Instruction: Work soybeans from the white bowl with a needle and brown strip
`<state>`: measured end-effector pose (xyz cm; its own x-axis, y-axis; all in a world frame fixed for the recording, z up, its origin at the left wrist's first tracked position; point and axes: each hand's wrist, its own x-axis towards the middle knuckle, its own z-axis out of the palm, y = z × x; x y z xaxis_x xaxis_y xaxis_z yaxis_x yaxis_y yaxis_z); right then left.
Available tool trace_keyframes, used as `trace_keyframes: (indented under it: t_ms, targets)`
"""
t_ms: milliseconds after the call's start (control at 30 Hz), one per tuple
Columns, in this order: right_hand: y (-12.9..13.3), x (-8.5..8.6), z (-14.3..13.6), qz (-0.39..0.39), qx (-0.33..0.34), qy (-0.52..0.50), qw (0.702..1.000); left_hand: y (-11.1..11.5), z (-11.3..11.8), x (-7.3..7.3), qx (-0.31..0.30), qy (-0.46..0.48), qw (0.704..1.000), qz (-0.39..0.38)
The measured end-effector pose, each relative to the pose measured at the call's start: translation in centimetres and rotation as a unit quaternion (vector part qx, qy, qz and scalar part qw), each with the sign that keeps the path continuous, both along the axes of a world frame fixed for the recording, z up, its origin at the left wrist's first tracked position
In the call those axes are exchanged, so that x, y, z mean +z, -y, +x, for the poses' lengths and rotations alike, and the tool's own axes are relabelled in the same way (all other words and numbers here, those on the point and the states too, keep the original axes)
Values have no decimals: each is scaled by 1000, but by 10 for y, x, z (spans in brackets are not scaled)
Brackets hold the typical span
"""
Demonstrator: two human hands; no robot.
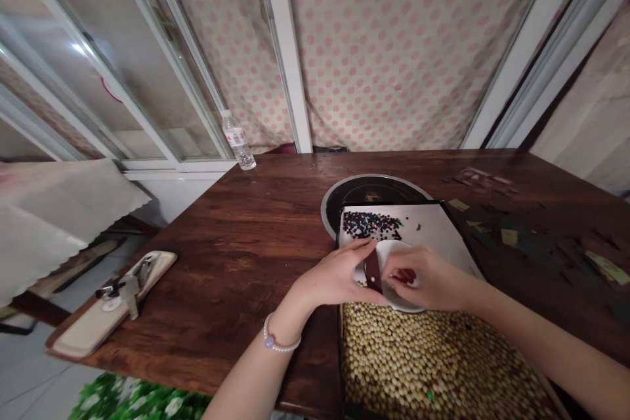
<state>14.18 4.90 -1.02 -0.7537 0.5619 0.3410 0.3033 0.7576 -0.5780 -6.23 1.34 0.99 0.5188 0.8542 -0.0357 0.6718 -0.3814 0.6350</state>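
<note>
Spanning the dark red strip (373, 270) at the near-left side of the white bowl (392, 247), the left hand (335, 275) has its thumb and forefinger set well apart, one towards each end of the strip, with the strip held between them. A pale stud shows on the strip. The right hand (433, 279) is over the bowl, its fingers bent and drawn together in a pinch; a small reddish area shows beside them, and whether they grip anything cannot be told. The left wrist carries a pale beaded bracelet (281, 344) with one lilac bead.

The bowl sits within a black-edged tray (443, 226). Nearer the person, the tray is covered with yellowish beads (418, 361), a few green ones among them; beyond the bowl, mostly black beads (369, 224) lie loose on the pale lining. Behind, partly covered by the tray, is a round dark dish (344, 191) with a grey rim.

All stand on the dark wooden worktop (246, 243). A clear bottle (238, 141) stands at the far left edge, a wooden board (88, 328) bearing keys (128, 292) lies at the near left, and flat scraps (509, 236) are scattered at the right.
</note>
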Motion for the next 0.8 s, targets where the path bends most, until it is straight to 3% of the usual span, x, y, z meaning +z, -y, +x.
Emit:
trace_keyframes:
  t_ms: [167,300,467,667,800]
  targets:
    - [-1,0,1,53,-34,-24,998,1,1,2,-1,6,1000,-3]
    - [-2,-2,2,-19,3,-11,1000,1,2,3,0,-2,1000,-10]
    - [-3,-3,3,-4,-52,-25,998,0,1,3,-3,5,1000,-10]
    - [-1,2,3,-60,17,17,998,1,1,4,7,-6,1000,-19]
    - [-2,1,2,5,-57,8,998,0,2,5,-1,0,1000,-16]
